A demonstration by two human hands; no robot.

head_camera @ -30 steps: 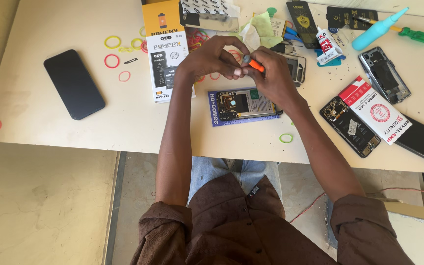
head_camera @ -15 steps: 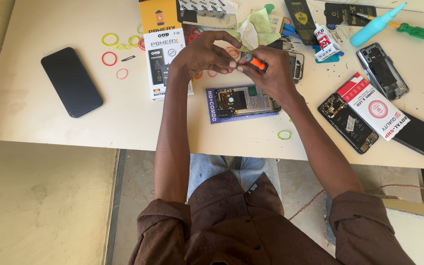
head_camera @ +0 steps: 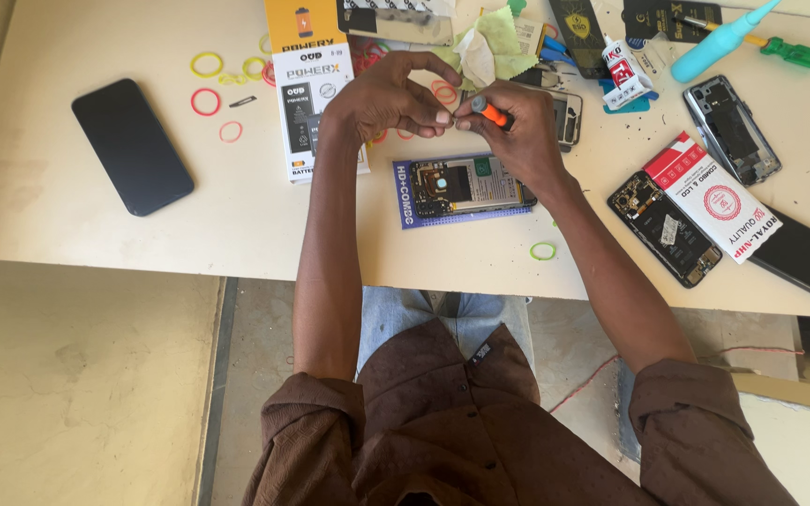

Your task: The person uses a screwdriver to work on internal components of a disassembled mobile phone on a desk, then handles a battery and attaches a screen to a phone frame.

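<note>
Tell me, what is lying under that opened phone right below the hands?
The opened phone lies on a flat blue package, whose edges show around it. The package's middle is covered by the phone.

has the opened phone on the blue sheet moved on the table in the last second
No. The opened phone lies on the blue sheet, the same way beside the battery box and near the table edge; only the camera shifted.

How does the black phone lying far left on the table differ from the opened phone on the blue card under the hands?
The black slab phone at far left is closed, a plain dark face; the opened phone on the blue card shows its boards and parts. The black phone lies alone and slanted on bare table; the opened one sits nearly level just below both hands. Both lie flat, untouched.
</note>
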